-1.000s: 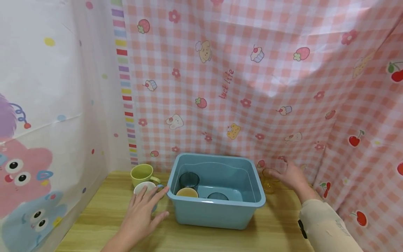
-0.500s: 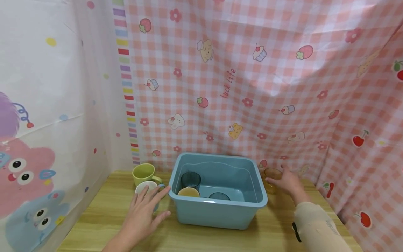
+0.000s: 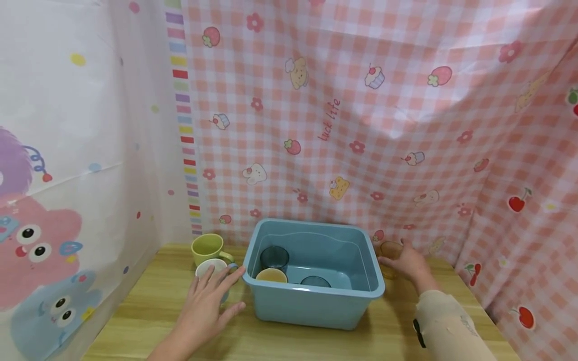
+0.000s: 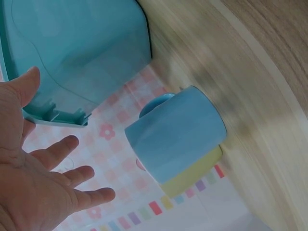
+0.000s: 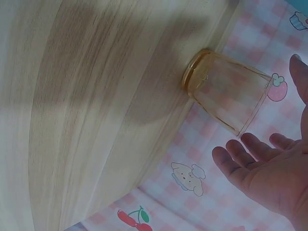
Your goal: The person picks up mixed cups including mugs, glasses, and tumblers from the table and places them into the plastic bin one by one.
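My right hand (image 3: 412,261) is around the near side of an amber glass (image 3: 391,250) right of the tub; in the right wrist view the glass (image 5: 231,91) stands upright, with a gap between it and my relaxed fingers. My left hand (image 3: 205,301), fingers spread, hovers by a blue mug with a white inside (image 3: 210,267). The left wrist view shows this mug (image 4: 178,134) apart from my left hand (image 4: 43,178). Behind it stands a yellow-green mug (image 3: 207,247). The blue tub (image 3: 311,306) holds a dark glass (image 3: 274,256), a yellow-rimmed cup (image 3: 271,275) and another dark glass (image 3: 315,282).
The wooden table (image 3: 149,301) carries the tub in its middle. A pink checked cloth (image 3: 311,115) hangs right behind the tub and down the right side. A white printed curtain (image 3: 108,200) hangs on the left.
My right hand has lowered and come in closer to the amber glass, towards the tub. My left hand has stayed nearly still by the mugs. The view has shifted slightly.
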A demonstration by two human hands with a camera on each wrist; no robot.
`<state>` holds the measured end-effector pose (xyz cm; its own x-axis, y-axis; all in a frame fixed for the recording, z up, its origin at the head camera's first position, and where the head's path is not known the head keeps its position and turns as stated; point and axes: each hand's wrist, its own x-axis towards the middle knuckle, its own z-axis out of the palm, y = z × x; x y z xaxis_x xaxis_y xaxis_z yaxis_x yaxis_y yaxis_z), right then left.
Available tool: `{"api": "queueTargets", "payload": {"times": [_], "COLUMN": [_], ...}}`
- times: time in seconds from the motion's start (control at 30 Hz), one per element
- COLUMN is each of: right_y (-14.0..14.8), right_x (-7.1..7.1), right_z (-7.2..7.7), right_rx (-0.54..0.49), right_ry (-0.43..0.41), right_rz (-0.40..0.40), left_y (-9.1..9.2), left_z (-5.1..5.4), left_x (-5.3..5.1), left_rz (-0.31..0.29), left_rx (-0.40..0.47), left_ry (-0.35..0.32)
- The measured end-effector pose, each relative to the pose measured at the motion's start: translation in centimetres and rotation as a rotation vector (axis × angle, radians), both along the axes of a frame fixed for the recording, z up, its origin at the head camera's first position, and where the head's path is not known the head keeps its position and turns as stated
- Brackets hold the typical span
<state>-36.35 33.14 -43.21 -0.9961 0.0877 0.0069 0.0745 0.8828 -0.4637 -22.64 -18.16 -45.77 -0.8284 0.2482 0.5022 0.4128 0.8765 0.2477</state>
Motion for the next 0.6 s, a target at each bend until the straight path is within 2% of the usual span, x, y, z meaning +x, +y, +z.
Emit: {"api": "queueTargets", "payload": {"times": [0.3,0.6], "right_y": [-0.07,-0.54], "right_x": [-0.44,-0.77], "right_z": [-0.83,-0.73], "right_rx": [-0.021,0.032], "right_ry": [0.009,0.026], "right_rz": [0.006,-0.038], "left_y": [0.04,-0.05], "left_z": [0.13,0.11], "left_x": [0.15,-0.01], "left_rz": [0.005,0.003], "left_rx": [-0.005,0.000], "left_ry": [-0.004,0.017]}}
